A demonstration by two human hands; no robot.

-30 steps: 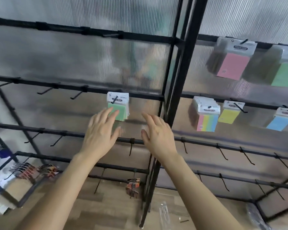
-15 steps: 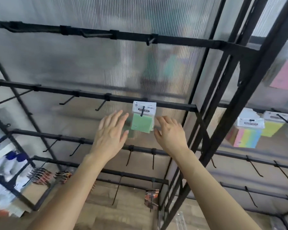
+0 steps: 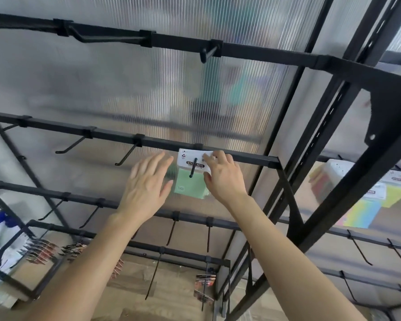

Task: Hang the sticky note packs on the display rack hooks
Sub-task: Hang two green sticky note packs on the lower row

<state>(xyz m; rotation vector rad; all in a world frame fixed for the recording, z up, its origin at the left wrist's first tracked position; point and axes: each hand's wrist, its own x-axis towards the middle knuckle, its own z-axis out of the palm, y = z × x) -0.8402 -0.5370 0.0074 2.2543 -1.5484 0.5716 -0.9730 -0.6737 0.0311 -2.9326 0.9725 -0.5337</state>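
A green sticky note pack point(image 3: 187, 186) with a white header card hangs on a black hook point(image 3: 193, 167) of the rack's middle bar point(image 3: 111, 135). My right hand point(image 3: 222, 177) holds the pack's right edge, fingers on the header card and thumb below it. My left hand point(image 3: 147, 185) hovers just left of the pack with fingers spread, blurred, holding nothing. More packs hang behind the upright at the right: a multi-colour stack point(image 3: 359, 212) and a yellow pack point(image 3: 395, 196).
Bare hooks point(image 3: 125, 156) stick out left of the pack and on the bars below point(image 3: 171, 230). A thick black upright point(image 3: 333, 198) crosses on the right. Small carded items point(image 3: 204, 286) hang low down, others at lower left point(image 3: 41, 250). A ribbed translucent panel backs the rack.
My right hand rose from beside the pack to grip its header edge. My left hand stayed spread at the pack's left. The view moved closer and leftward.
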